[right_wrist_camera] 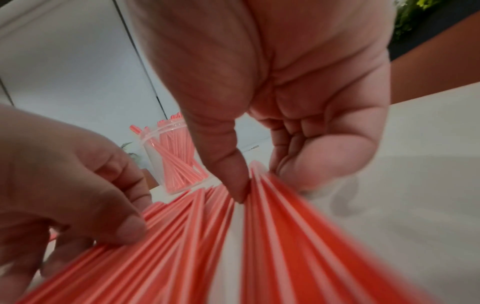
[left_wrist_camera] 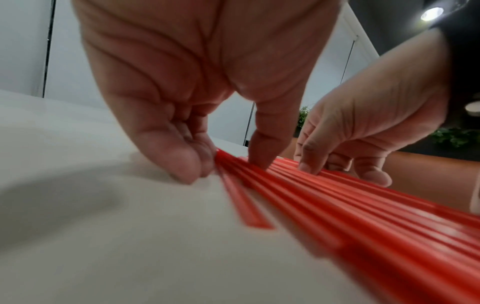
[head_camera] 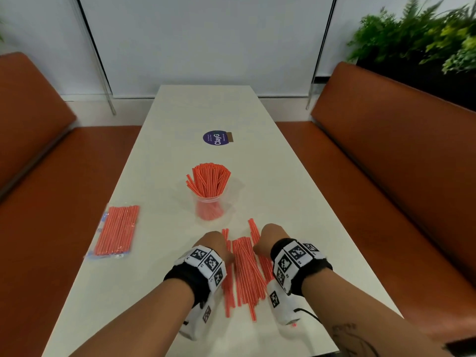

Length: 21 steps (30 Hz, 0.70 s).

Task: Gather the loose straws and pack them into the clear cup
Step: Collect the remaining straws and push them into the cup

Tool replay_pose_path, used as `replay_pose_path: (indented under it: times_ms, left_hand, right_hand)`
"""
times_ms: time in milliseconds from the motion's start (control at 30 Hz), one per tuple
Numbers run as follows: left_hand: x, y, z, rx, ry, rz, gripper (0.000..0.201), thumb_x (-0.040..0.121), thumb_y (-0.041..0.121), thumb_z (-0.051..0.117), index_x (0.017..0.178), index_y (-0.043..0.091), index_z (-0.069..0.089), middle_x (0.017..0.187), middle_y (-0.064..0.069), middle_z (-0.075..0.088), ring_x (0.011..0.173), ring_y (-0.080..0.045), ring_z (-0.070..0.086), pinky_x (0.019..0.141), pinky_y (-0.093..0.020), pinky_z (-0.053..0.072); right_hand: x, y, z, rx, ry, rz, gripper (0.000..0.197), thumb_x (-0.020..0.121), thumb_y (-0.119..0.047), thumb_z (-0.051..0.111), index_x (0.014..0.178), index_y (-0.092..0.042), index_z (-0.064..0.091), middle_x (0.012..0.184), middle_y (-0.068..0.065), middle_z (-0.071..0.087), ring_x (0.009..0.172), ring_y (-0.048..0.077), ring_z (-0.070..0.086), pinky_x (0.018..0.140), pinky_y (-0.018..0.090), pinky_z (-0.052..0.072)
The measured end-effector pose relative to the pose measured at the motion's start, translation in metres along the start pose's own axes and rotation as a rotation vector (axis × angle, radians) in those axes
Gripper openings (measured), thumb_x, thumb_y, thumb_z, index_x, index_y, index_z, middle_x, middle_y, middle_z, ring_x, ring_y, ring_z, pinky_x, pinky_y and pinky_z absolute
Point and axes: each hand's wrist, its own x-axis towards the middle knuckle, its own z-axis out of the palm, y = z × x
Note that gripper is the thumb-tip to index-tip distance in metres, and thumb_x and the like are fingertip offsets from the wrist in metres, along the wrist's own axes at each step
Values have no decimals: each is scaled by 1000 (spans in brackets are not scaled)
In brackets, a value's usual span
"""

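A pile of loose red-and-white straws [head_camera: 244,271] lies on the white table [head_camera: 296,202], near its front edge. My left hand [head_camera: 215,240] is at the pile's left side. In the left wrist view its curled fingers [left_wrist_camera: 192,164] and thumb pinch the straws [left_wrist_camera: 337,195]. My right hand [head_camera: 268,238] is at the pile's right side, with thumb [right_wrist_camera: 233,174] and curled fingers around several straws [right_wrist_camera: 272,236]. The clear cup [head_camera: 210,202] stands upright beyond the hands, densely filled with straws [head_camera: 208,179]; the right wrist view also shows the cup [right_wrist_camera: 155,156].
A sealed packet of red straws [head_camera: 117,231] lies at the table's left edge. A round dark sticker [head_camera: 216,137] sits farther back on the table. Orange bench seats [head_camera: 386,150] flank both sides, and plants [head_camera: 425,34] stand at the back right.
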Motion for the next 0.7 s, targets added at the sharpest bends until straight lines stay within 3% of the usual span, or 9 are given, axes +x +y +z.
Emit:
replay_pose_path:
  times_ms: [67, 133, 200, 300, 433, 500, 567, 633, 700]
  left_hand:
    - [0, -1, -1, 51, 17, -6, 33, 77, 21, 64, 56, 14, 40, 58, 1, 44, 65, -19, 52, 55, -25, 40]
    - [1, -2, 0, 84, 13, -8, 36, 78, 23, 65, 55, 14, 39, 57, 1, 42, 61, -18, 49, 52, -24, 38]
    - [5, -3, 2, 103, 2, 1, 37, 78, 25, 64, 53, 15, 39, 56, 2, 42, 51, -14, 43, 49, -22, 35]
    - [10, -6, 7, 123, -20, 11, 37, 78, 22, 61, 50, 15, 39, 53, 2, 42, 46, -11, 40, 44, -21, 32]
    - [10, -6, 10, 194, -17, 28, 35, 77, 16, 60, 48, 14, 41, 50, 2, 42, 46, -13, 44, 44, -19, 35]
    - [8, -6, 11, 253, -55, 35, 28, 78, 16, 59, 54, 11, 48, 52, 2, 42, 51, -13, 46, 51, -21, 39]
    - [10, -6, 12, 275, -74, 17, 25, 80, 16, 58, 58, 10, 49, 54, 3, 41, 53, -13, 47, 58, -22, 40]
    - [11, -6, 13, 224, -75, 8, 36, 86, 15, 54, 53, 11, 38, 56, 2, 36, 52, -11, 41, 56, -22, 38]
    - [9, -5, 9, 141, -64, -40, 41, 92, 16, 46, 55, 15, 28, 59, 2, 31, 63, -15, 42, 52, -22, 34]
  right_hand:
    - [1, 1, 2, 8, 5, 1, 39, 87, -19, 58, 56, -11, 35, 59, 1, 39, 50, 12, 38, 47, 21, 35]
    - [2, -1, 3, 6, -11, 2, 38, 86, -21, 59, 57, -12, 37, 59, 1, 40, 53, 13, 42, 51, 22, 39]
    - [2, -5, 2, -31, -22, 4, 38, 87, -22, 60, 57, -11, 38, 60, 1, 41, 63, 17, 50, 62, 26, 47]
    - [4, -10, 3, -76, -29, 0, 37, 91, -18, 51, 58, -9, 38, 62, 3, 41, 74, 20, 52, 74, 26, 44]
    - [8, -13, 6, -94, -83, -18, 20, 93, -15, 47, 80, -4, 57, 76, 6, 57, 107, 26, 62, 83, 28, 46]
    - [7, -14, 6, -98, -104, -16, 22, 95, -13, 44, 104, -2, 60, 102, 12, 65, 116, 27, 58, 92, 29, 46]
    - [7, -12, 6, -114, -141, 5, 35, 97, -15, 40, 127, 0, 50, 135, 16, 52, 127, 27, 49, 104, 32, 39]
    - [8, -10, 7, -59, -128, 0, 37, 98, -14, 37, 131, 1, 47, 139, 16, 49, 125, 26, 49, 106, 33, 37]
    - [5, -8, 6, 31, -113, -15, 35, 98, -10, 34, 126, 2, 52, 122, 17, 59, 102, 24, 57, 94, 29, 46]
